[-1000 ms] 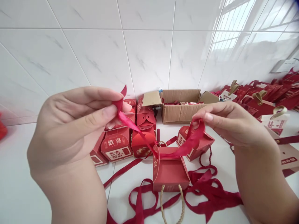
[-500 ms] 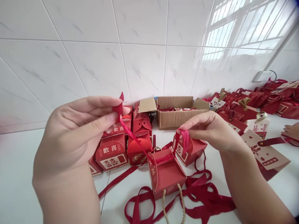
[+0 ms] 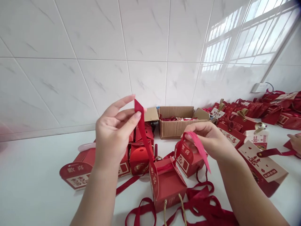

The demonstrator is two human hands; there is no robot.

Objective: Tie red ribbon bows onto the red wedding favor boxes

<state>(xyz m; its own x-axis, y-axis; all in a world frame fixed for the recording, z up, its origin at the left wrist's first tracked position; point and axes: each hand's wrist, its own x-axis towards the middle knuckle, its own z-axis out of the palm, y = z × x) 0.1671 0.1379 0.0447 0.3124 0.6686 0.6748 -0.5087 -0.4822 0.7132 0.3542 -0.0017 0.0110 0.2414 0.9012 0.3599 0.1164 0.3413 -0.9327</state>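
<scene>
A red gift box (image 3: 168, 185) with rope handles stands upright at the centre, a red ribbon (image 3: 146, 139) running through its top. My left hand (image 3: 117, 135) pinches one ribbon end, raised above and left of the box. Between the thumb and fingers of my right hand (image 3: 204, 139) is the other end, its tip hanging down. Just behind, beneath my right hand, sits another red box (image 3: 188, 161). Loose red ribbon (image 3: 207, 201) lies in loops around the front box.
Several red boxes (image 3: 138, 157) stand behind on the left. An open cardboard carton (image 3: 174, 128) is by the tiled wall. Many red boxes (image 3: 249, 116) fill the right side, where another person's hand (image 3: 295, 142) holds a ribbon.
My left hand has moved right and nearer the ribboned box, still pinching the ribbon. More ribbon tail hangs from my right hand. The view has tilted up slightly, uncovering a box at left.
</scene>
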